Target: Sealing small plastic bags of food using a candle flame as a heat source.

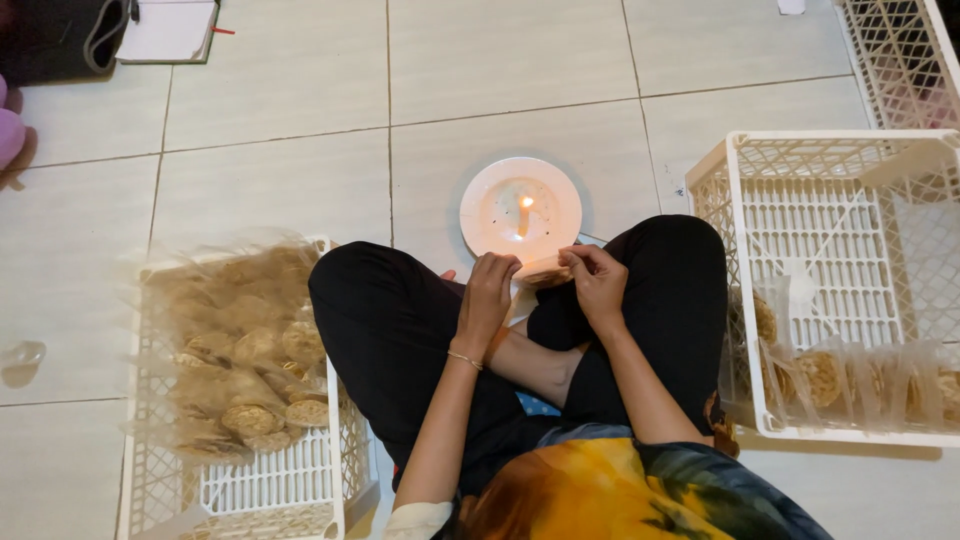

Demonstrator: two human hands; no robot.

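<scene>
Pale tiled floor (280,90), person sitting cross-legged on it. A white plate (520,207) with a lit candle (525,212) sits just past the knees. Left hand (487,295) and right hand (597,285) both pinch a small cracker packet (545,271) near the flame. Crates hem both sides: left crate (240,470), right crate (830,290). Open tile ahead.

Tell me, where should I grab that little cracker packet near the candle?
Hold the cracker packet by its two short ends, coming from your side like the left hand and right hand do. That probably keeps fingers away from the candle flame beyond it.
</scene>
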